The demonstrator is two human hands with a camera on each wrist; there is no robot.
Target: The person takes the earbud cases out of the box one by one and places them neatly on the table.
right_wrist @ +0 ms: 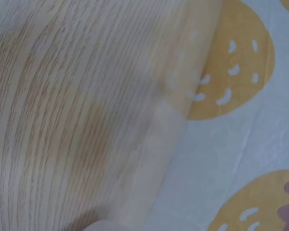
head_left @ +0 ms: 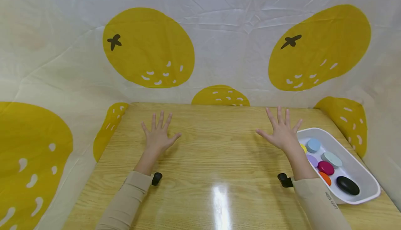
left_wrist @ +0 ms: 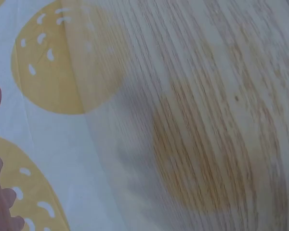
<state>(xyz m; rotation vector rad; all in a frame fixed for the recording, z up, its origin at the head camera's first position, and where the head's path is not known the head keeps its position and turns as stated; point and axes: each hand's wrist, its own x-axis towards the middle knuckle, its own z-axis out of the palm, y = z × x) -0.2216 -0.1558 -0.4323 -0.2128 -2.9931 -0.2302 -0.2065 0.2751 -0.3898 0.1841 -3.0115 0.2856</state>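
Both hands are held out over the wooden table with fingers spread and nothing in them. On the left side of the head view is the left hand [head_left: 157,139], its thumb pointing right. The right hand [head_left: 283,135] is on the other side, thumb pointing left, close by the far left corner of a white tray [head_left: 364,174]. Its wrist and sleeve overlap the tray's left part. In the tray lie smooth pieces: a black oval one [head_left: 347,185], a crimson one [head_left: 326,168], a pale green one [head_left: 332,159], a light blue one [head_left: 313,145], and partly hidden orange, lilac and yellow ones.
The wooden table [head_left: 216,146] reaches back to a white cloth [head_left: 225,48] printed with yellow fruit, which also hangs at both sides. A small black device [head_left: 157,178] sits at the left wrist and another [head_left: 284,180] at the right. Light glares on the table's front.
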